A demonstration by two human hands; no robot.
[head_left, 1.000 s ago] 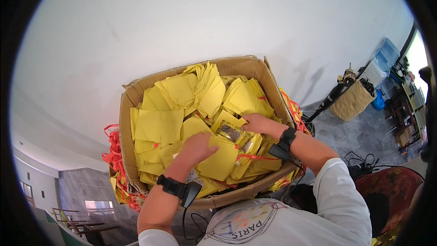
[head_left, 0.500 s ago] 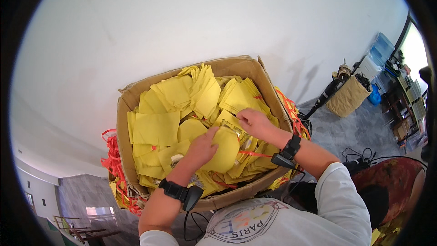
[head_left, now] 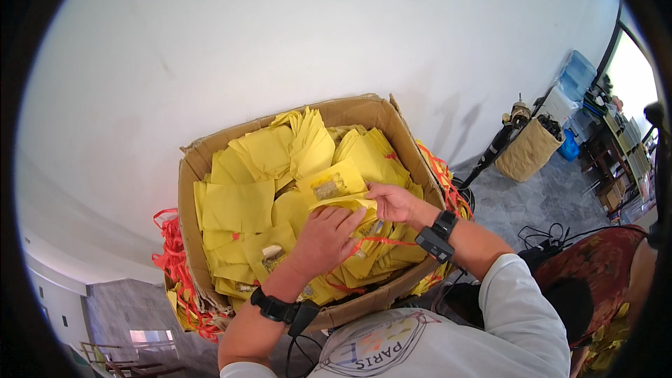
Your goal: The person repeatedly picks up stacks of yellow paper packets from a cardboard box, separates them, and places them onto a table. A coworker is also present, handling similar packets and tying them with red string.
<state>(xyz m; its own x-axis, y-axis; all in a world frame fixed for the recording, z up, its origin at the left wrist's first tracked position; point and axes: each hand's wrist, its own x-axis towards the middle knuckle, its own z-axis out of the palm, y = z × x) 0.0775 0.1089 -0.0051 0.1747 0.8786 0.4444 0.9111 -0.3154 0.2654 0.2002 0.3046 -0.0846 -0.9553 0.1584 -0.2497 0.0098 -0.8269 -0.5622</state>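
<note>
A worn cardboard box (head_left: 187, 196) in front of me is heaped with stacks of yellow paper sheets (head_left: 241, 206). Over its middle, both hands grip a yellow paper sheet (head_left: 346, 170) that bears a gold and grey printed patch and is bent along its near edge. My left hand (head_left: 323, 239) presses its fingers on the near fold, palm down. At the sheet's right edge, my right hand (head_left: 392, 203) pinches the paper between thumb and fingers. Whether more than one sheet is held cannot be told. A thin red strip (head_left: 383, 240) runs across the heap beneath my hands.
Bunched red strips (head_left: 170, 246) hang outside the box's left side. The white wall (head_left: 210, 42) rises behind it. To the right stand a tan bag (head_left: 528, 152) and a blue bag (head_left: 568, 145). A person in dark red patterned clothing (head_left: 609, 273) is close at my right.
The sheet has been lifted and folded over, showing its printed patch. My left hand has moved right and toward the fold; my right hand has come slightly lower onto the sheet's edge.
</note>
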